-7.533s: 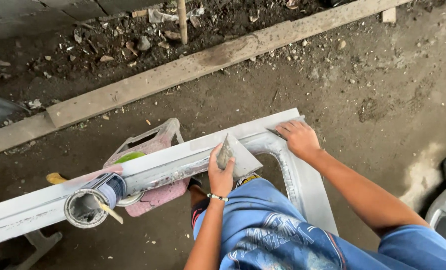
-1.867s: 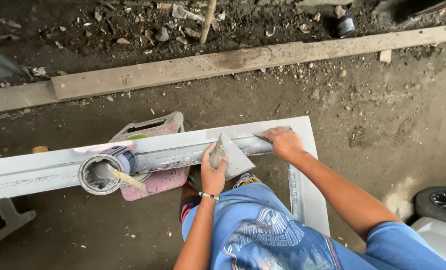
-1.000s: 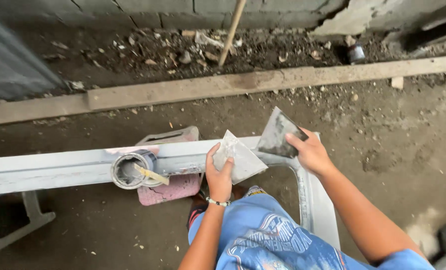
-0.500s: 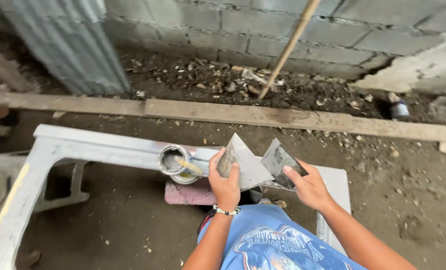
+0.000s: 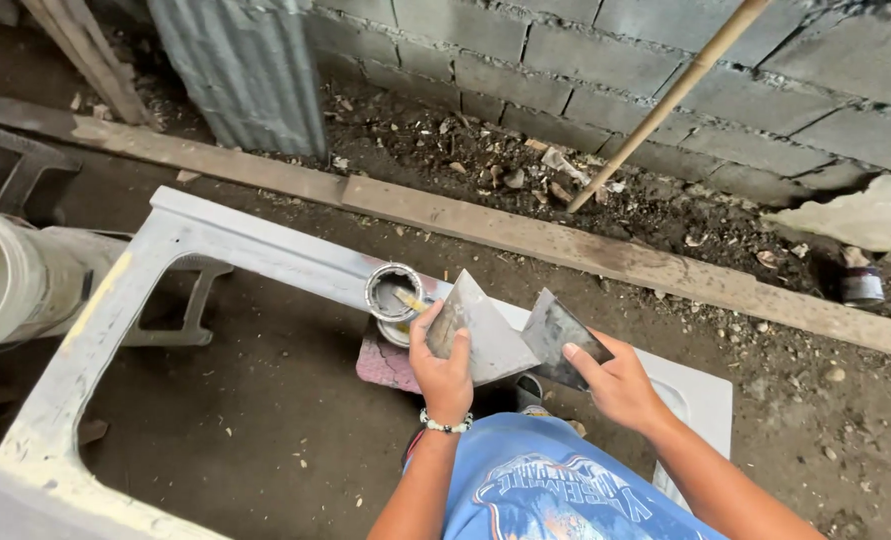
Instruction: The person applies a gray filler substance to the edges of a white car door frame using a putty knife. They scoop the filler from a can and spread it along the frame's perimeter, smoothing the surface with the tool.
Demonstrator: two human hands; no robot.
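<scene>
While the view has swung left since a moment ago, the left hand [image 5: 443, 372] still grips a putty board [image 5: 485, 330]; the right hand [image 5: 620, 383] grips a scraper blade [image 5: 557, 335] at its ten o'clock, near the can [image 5: 393, 292].

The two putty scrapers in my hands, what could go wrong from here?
1. The left hand holds a grey flat spreader and the right hand a darker flat spreader, with their edges close together: filler could drip onto the blue shirt.
2. The small open round tin rests on the narrow grey-white primed panel frame beside the left hand: a nudge might tip it off.
</scene>
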